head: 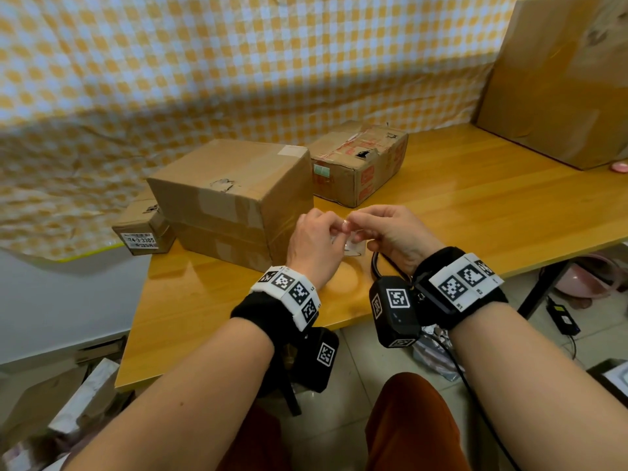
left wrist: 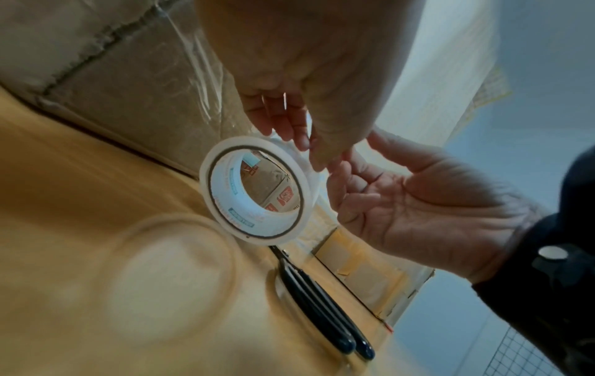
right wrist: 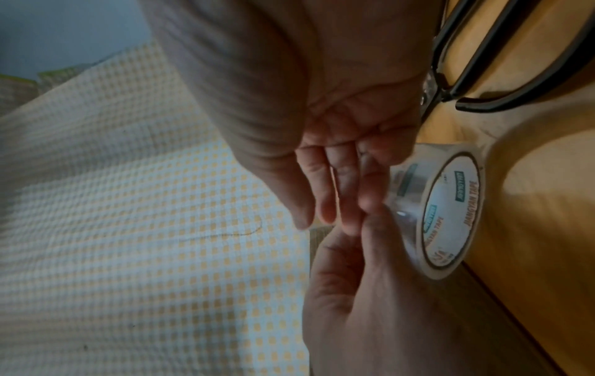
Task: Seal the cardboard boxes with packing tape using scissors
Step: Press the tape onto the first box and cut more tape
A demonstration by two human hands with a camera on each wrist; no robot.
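Observation:
A roll of clear packing tape stands on edge just above the wooden table, in front of a taped brown cardboard box. My left hand grips the roll's rim from the left. My right hand pinches the roll's top edge, its fingertips meeting those of the left. Whether a tape end is lifted, I cannot tell. Black-handled scissors lie closed on the table right under my right hand, and only a handle loop shows in the head view.
A worn box with red print sits behind the main box, and a small labelled box is at its left. A big box leans at the table's far right. A checked cloth hangs behind.

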